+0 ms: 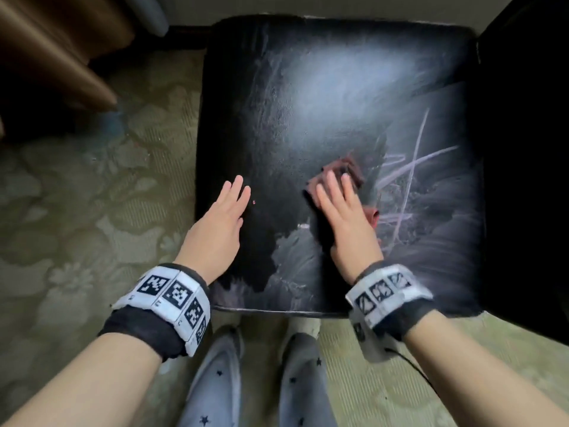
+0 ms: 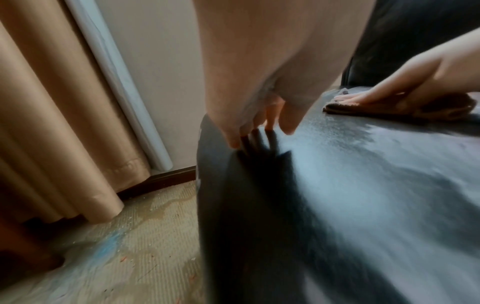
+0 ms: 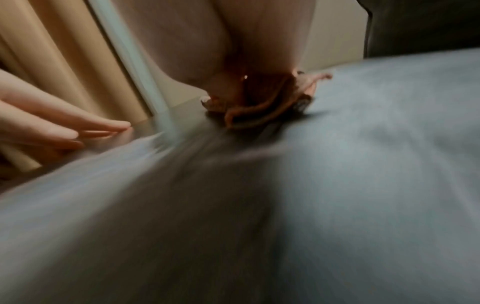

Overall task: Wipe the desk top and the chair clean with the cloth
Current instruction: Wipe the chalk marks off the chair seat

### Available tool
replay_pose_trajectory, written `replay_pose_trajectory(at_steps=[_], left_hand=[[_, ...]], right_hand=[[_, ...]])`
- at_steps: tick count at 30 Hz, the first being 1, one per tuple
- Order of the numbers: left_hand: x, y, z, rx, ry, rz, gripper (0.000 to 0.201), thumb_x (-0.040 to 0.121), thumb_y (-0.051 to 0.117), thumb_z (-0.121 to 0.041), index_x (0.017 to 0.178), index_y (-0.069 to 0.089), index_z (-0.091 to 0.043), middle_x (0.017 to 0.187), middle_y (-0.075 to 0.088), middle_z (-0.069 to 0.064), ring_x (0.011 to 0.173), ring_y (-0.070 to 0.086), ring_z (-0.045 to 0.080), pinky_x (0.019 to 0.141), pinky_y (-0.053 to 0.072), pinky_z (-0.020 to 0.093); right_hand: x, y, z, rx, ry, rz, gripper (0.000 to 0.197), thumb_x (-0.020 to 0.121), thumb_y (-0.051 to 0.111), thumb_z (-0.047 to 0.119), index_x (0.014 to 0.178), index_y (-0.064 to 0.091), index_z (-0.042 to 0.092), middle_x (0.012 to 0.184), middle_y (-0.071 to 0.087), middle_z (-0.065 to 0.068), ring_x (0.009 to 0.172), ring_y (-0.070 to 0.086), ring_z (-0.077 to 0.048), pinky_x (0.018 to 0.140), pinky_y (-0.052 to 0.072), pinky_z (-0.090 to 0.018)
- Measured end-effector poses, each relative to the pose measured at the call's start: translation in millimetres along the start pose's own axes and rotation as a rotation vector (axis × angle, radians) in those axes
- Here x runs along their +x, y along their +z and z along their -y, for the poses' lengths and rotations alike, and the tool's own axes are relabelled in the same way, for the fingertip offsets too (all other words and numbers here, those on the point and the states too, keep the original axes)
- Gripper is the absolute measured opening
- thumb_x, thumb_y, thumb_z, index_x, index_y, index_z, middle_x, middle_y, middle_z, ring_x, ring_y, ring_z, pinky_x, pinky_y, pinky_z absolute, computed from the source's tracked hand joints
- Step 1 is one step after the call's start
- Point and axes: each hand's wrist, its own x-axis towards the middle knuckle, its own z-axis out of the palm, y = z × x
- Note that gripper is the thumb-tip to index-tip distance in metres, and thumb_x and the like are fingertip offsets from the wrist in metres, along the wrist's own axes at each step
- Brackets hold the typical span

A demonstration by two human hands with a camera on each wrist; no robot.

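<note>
A black padded chair seat (image 1: pixel 308 103) fills the head view, smeared with pale dust and scratch-like streaks on its right half. A crumpled brown cloth (image 1: pixel 351 171) lies on the seat under my right hand (image 1: pixel 337 198), which presses it down with straight fingers. My left hand (image 1: pixel 228 211) rests flat on the seat's left edge, fingers straight, holding nothing. In the left wrist view the cloth (image 2: pixel 389 110) shows beneath the right hand (image 2: pixel 384 90). The right wrist view is blurred, with the cloth (image 3: pixel 262 111) bunched under the palm and the left hand's fingers (image 3: pixel 98 127) at the left.
A patterned greenish carpet (image 1: pixel 92 211) surrounds the chair. Tan curtains (image 2: pixel 52 123) and a white pole (image 2: pixel 116 82) stand at the far left by the wall. The chair's dark backrest (image 1: pixel 523 149) rises on the right. My legs in star-patterned trousers (image 1: pixel 215 380) are just before the seat.
</note>
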Motion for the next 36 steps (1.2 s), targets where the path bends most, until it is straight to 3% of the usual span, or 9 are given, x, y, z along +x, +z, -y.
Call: replay_pose_trajectory(at_steps=[3, 6, 10, 13, 17, 24, 29, 33, 36], left_hand=[[-22, 5, 13, -0.018, 0.027, 0.026, 0.076, 0.090, 0.036, 0.015, 0.150, 0.013, -0.024, 0.155, -0.008, -0.019, 0.139, -0.008, -0.005, 0.105, 0.039, 0.028], [-36, 3, 16, 0.015, -0.001, 0.094, 0.086, 0.085, 0.035, 0.019, 0.151, 0.006, -0.027, 0.146, -0.021, -0.026, 0.144, 0.007, 0.005, 0.083, 0.048, 0.020], [-39, 2, 19, 0.012, 0.006, 0.105, 0.090, 0.080, 0.033, 0.022, 0.151, 0.007, -0.027, 0.144, -0.022, -0.028, 0.144, 0.007, 0.003, 0.069, 0.045, 0.013], [-45, 10, 24, 0.007, -0.011, 0.107, 0.092, 0.078, 0.031, 0.023, 0.152, 0.008, -0.027, 0.148, -0.020, -0.027, 0.140, -0.011, -0.006, 0.075, 0.049, 0.019], [-53, 23, 28, -0.013, -0.022, 0.103, 0.095, 0.077, 0.031, 0.024, 0.152, 0.003, -0.027, 0.151, -0.023, -0.024, 0.139, -0.019, -0.005, 0.075, 0.052, 0.025], [-51, 29, 31, -0.146, -0.004, 0.038, 0.096, 0.074, 0.029, 0.027, 0.151, 0.010, -0.026, 0.156, -0.012, -0.020, 0.142, -0.013, -0.003, 0.098, 0.041, 0.026], [-42, 18, 41, -0.245, -0.007, 0.030, 0.087, 0.079, 0.032, 0.028, 0.147, 0.027, -0.026, 0.154, 0.007, -0.022, 0.140, 0.002, -0.004, 0.090, 0.013, -0.011], [-39, 16, 46, -0.302, 0.001, 0.016, 0.086, 0.078, 0.031, 0.030, 0.145, 0.032, -0.025, 0.151, 0.014, -0.022, 0.140, 0.006, -0.003, 0.092, 0.008, -0.011], [-36, 13, 51, -0.333, 0.022, 0.017, 0.085, 0.077, 0.030, 0.030, 0.144, 0.034, -0.023, 0.150, 0.017, -0.020, 0.141, 0.010, 0.000, 0.096, 0.008, -0.009]], right_hand=[[-79, 52, 47, 0.004, -0.215, -0.015, 0.073, 0.068, 0.036, -0.007, 0.140, 0.034, 0.008, 0.150, 0.030, -0.008, 0.142, 0.011, -0.027, 0.113, 0.012, -0.039], [-107, 63, 53, -0.009, -0.379, 0.024, 0.060, 0.078, 0.029, 0.002, 0.135, 0.045, 0.012, 0.145, 0.041, -0.005, 0.144, 0.006, -0.020, 0.113, 0.013, -0.035], [-53, 28, 19, 0.015, -0.220, 0.000, 0.063, 0.078, 0.022, 0.002, 0.137, 0.044, 0.004, 0.147, 0.035, -0.013, 0.139, 0.023, -0.027, 0.112, 0.016, -0.036], [-68, 37, 31, 0.103, -0.067, -0.002, 0.081, 0.066, 0.012, -0.003, 0.144, 0.028, 0.010, 0.154, 0.019, -0.007, 0.144, 0.004, -0.022, 0.116, 0.003, -0.035], [-117, 66, 54, 0.127, -0.202, 0.043, 0.082, 0.069, 0.022, -0.006, 0.148, 0.018, 0.015, 0.157, 0.008, -0.001, 0.145, 0.002, -0.022, 0.117, 0.003, -0.036], [-47, 40, 56, 0.295, -0.222, 0.066, 0.062, 0.078, 0.030, 0.006, 0.139, 0.037, -0.002, 0.149, 0.022, -0.015, 0.142, -0.009, -0.008, 0.116, -0.003, -0.029], [-101, 64, 62, 0.075, -0.422, 0.106, 0.066, 0.075, 0.028, 0.002, 0.140, 0.036, 0.012, 0.154, 0.022, -0.003, 0.145, -0.002, -0.017, 0.116, 0.005, -0.033], [-55, 48, 62, 0.103, -0.493, 0.146, 0.051, 0.087, 0.032, 0.017, 0.137, 0.042, 0.013, 0.147, 0.035, -0.007, 0.143, 0.000, -0.011, 0.115, 0.004, -0.029], [-45, 46, 75, 0.113, -0.501, 0.119, 0.052, 0.084, 0.030, 0.016, 0.131, 0.052, 0.007, 0.141, 0.044, -0.012, 0.137, 0.027, -0.024, 0.112, 0.008, -0.033]])
